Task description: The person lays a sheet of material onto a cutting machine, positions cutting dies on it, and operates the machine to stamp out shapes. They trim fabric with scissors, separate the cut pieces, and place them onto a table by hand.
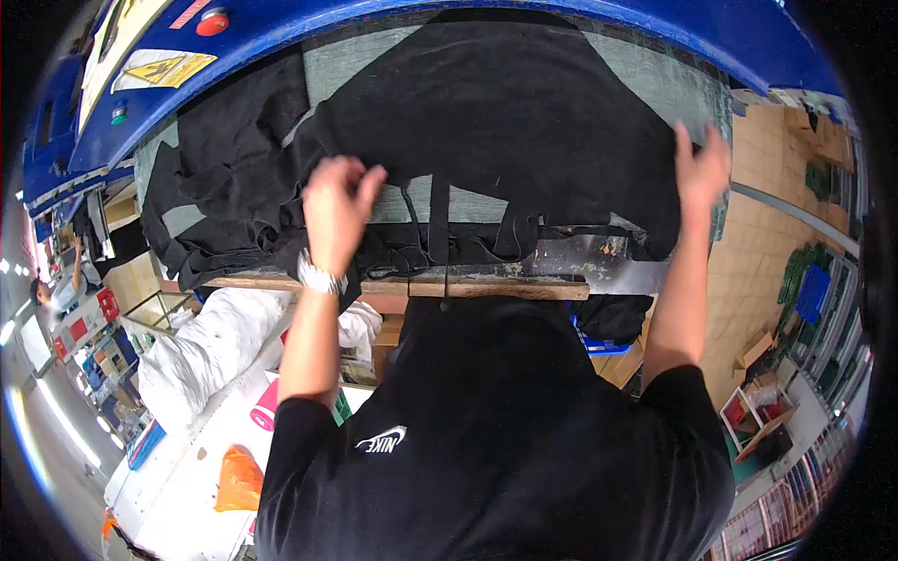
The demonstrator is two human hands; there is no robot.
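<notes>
A large black sheet of soft material, leather or cloth [496, 103], lies spread over a worn green-grey work surface [374, 61]. Cut-out gaps and narrow strips show along its near side. My left hand [339, 201], with a metal-banded watch on the wrist, hovers over the sheet's left part. Its fingers are loosely curled, the thumb stands apart, and nothing shows in it. At the sheet's right edge is my right hand [703, 170], slightly blurred, thumb and fingers apart. Whether it touches the edge I cannot tell.
Crumpled black material [238, 131] is heaped on the left. A blue machine frame [449, 11] with a red button [212, 21] arches across the far side. A wooden strip [496, 289] runs along the near edge. A white bundle [210, 351] sits at lower left.
</notes>
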